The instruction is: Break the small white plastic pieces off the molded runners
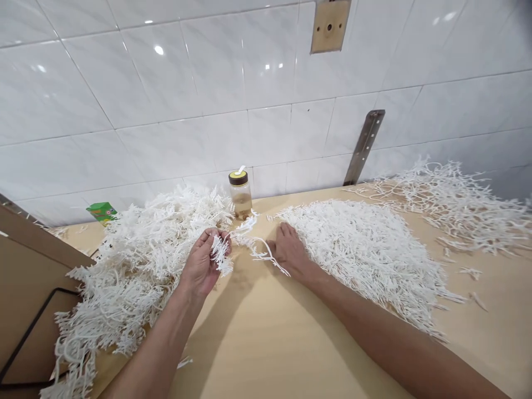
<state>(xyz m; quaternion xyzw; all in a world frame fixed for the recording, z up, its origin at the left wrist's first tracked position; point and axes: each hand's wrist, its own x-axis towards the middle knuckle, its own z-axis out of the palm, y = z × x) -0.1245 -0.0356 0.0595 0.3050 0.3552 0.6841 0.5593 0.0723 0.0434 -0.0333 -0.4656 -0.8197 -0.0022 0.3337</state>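
Observation:
My left hand (203,261) is closed on a tuft of white branched strands (221,254), in front of a large tangled white pile (145,249) on the left. A few longer white strands (260,244) stretch from it toward my right hand (288,249). The right hand has its fingers bent together at the left edge of a flatter, more even heap of short white pieces (366,244); what its fingertips hold, if anything, is hidden.
A clear jar (241,202) with a dark and yellow lid stands near the tiled wall. Loose long white strands (465,205) lie at the far right. On the left are a green packet (102,212) and a brown box (33,288). A metal bracket (364,147) leans by the wall.

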